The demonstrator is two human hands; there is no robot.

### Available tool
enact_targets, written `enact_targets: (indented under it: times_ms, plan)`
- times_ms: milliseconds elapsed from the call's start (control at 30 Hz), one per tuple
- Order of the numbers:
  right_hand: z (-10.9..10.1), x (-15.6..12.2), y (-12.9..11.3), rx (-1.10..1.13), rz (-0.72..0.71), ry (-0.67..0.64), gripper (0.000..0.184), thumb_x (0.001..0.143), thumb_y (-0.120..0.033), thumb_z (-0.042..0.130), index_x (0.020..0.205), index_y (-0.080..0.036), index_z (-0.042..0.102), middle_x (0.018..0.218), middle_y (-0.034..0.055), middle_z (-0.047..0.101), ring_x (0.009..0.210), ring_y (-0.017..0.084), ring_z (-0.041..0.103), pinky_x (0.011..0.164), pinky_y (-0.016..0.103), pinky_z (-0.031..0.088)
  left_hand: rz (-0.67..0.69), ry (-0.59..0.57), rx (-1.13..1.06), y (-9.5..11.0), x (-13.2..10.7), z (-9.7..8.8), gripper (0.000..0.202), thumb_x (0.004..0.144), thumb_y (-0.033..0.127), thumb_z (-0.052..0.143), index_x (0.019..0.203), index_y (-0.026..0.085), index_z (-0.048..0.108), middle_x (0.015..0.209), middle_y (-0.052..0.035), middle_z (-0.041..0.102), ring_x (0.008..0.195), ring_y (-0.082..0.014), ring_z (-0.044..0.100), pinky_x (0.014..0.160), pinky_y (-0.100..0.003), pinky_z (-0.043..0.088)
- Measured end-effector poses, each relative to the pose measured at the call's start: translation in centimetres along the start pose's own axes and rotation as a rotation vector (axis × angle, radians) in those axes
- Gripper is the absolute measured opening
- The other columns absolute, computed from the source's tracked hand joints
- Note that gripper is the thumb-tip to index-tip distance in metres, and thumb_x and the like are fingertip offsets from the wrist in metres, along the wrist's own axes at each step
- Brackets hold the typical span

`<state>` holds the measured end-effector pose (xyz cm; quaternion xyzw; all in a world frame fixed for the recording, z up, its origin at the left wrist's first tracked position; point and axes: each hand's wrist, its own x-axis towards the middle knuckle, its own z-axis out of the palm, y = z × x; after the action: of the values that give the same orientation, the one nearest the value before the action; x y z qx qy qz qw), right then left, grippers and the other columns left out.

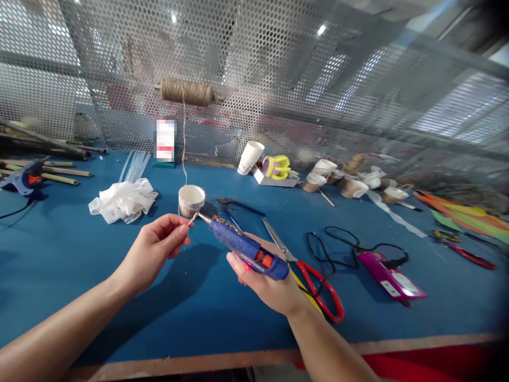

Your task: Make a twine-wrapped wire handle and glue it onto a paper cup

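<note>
Between the fingertips of my left hand (161,246) is pinched the end of a piece of twine (184,143), which runs up to a spool (186,92) on the mesh wall. My right hand (266,278) is wrapped round a blue hot glue gun (242,241) with an orange part showing. Its nozzle points left and meets the twine near my left fingertips; whether glue is coming out is too small to tell. Just behind the nozzle a white paper cup (191,197) stands upright on the blue table, its lower part brown.
Scissors with red handles (324,297) and dark pliers (242,206) lie near my right hand. A purple power strip (392,276) with a black cord is farther right. A crumpled white plastic bag (123,200) sits at left, and another glue gun (24,178) beyond it.
</note>
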<state>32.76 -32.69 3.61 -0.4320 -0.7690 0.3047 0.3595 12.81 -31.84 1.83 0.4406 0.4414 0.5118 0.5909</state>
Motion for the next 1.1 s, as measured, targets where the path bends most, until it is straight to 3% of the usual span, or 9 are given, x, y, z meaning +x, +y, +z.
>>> enact_targets:
  times_ms: [267, 567, 833, 1100]
  plan:
    - [0.07, -0.15, -0.22, 0.036, 0.067, 0.026, 0.018, 0.078, -0.025, 0.055, 0.063, -0.018, 0.048, 0.049, -0.0039, 0.047, 0.044, 0.009, 0.046, 0.045, 0.023, 0.040, -0.017, -0.029, -0.044, 0.20, -0.04, 0.18, 0.020, 0.074, 0.033, 0.062, 0.079, 0.014, 0.058, 0.057, 0.0026, 0.054, 0.045, -0.0035, 0.036, 0.043, -0.017, 0.024]
    - [0.12, -0.06, -0.47, 0.057, 0.046, 0.016, 0.017, 0.079, -0.024, 0.054, 0.063, -0.018, 0.048, 0.047, -0.0047, 0.048, 0.042, 0.008, 0.045, 0.043, 0.022, 0.040, -0.038, -0.032, -0.006, 0.20, -0.15, 0.09, 0.020, 0.073, 0.034, 0.061, 0.078, 0.015, 0.058, 0.057, 0.0025, 0.054, 0.046, -0.0045, 0.036, 0.044, -0.018, 0.024]
    - [-0.38, -0.03, -0.53, 0.230, 0.132, -0.052, 0.020, 0.077, -0.023, 0.056, 0.060, -0.019, 0.046, 0.045, -0.0057, 0.047, 0.039, 0.007, 0.046, 0.041, 0.021, 0.039, 0.116, 0.061, 0.218, 0.66, -0.07, -0.02, 0.015, 0.073, 0.031, 0.061, 0.076, 0.017, 0.063, 0.060, 0.0007, 0.058, 0.053, -0.0092, 0.044, 0.050, -0.020, 0.032]
    - [-0.41, -0.19, -0.47, 0.240, 0.112, -0.062, 0.020, 0.078, -0.025, 0.055, 0.061, -0.017, 0.047, 0.047, -0.0050, 0.048, 0.040, 0.007, 0.047, 0.040, 0.020, 0.039, 0.156, 0.094, 0.245, 0.77, -0.12, 0.06, 0.010, 0.072, 0.026, 0.061, 0.076, 0.018, 0.064, 0.059, 0.0008, 0.060, 0.057, -0.0105, 0.050, 0.053, -0.020, 0.036]
